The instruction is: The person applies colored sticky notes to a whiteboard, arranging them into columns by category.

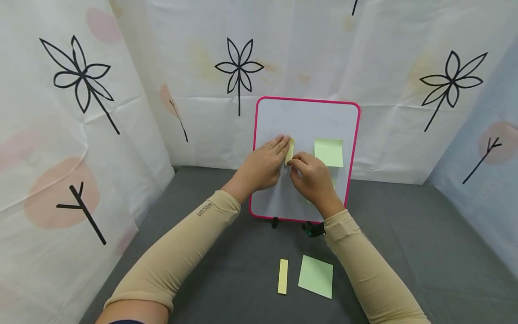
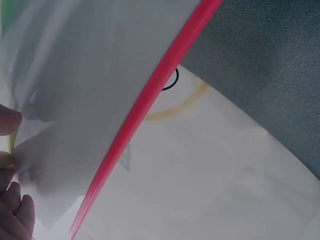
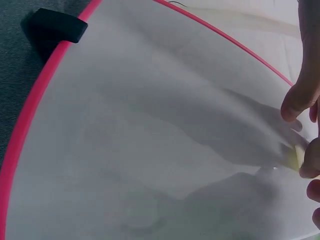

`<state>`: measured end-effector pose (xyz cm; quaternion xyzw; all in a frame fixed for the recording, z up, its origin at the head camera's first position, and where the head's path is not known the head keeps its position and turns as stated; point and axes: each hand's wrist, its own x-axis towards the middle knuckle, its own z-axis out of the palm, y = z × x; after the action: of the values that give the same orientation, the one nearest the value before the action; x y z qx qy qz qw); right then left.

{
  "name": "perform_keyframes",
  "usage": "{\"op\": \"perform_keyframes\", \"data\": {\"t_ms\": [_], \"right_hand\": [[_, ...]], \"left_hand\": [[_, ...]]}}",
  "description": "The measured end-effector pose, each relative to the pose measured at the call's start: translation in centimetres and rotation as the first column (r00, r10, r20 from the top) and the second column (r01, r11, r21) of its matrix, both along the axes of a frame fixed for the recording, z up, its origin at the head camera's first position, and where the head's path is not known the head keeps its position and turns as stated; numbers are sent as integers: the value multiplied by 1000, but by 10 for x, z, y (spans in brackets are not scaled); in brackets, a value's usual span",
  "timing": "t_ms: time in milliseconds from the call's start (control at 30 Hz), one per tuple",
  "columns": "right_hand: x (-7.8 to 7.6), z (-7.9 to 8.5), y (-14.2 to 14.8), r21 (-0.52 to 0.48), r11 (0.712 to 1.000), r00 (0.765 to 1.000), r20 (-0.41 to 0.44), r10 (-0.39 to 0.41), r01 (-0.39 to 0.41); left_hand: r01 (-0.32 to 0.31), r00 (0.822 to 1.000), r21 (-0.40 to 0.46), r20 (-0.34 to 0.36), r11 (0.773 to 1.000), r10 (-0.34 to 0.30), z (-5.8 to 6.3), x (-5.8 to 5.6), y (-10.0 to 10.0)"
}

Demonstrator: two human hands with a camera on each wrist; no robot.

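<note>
A whiteboard (image 1: pixel 307 119) with a pink frame stands tilted back on the table. My left hand (image 1: pixel 263 165) lies against it with fairly straight fingers, the fingertips touching the upper part of a narrow yellow sticky note (image 1: pixel 289 152). At the strip's lower end, the thumb and fingers of my right hand (image 1: pixel 313 179) pinch it. A square green sticky note (image 1: pixel 328 153) is stuck on the board to the right, partly above the right hand. In the right wrist view, fingers at the right edge meet the yellow strip (image 3: pixel 299 154).
On the grey table (image 1: pixel 226 274) in front of the board lie another yellow strip (image 1: pixel 283 276) and a square green note (image 1: pixel 315 276). Black clips (image 1: pixel 275 222) hold the board's lower edge. A printed cloth backdrop (image 1: pixel 182 67) closes off the back and sides.
</note>
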<state>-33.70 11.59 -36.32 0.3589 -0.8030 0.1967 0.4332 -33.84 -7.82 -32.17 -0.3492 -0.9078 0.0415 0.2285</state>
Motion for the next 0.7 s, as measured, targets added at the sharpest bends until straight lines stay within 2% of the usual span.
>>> {"op": "perform_keyframes", "data": {"t_ms": [433,700], "right_hand": [[3,1,3,-9,1000,999,-42,5,-5],[2,6,1,22,997,995,-53,-79,81]], "left_hand": [[-19,999,7,28,1000,19,-6,0,0],[-26,999,1,30,1000,26,-7,0,0]]}}
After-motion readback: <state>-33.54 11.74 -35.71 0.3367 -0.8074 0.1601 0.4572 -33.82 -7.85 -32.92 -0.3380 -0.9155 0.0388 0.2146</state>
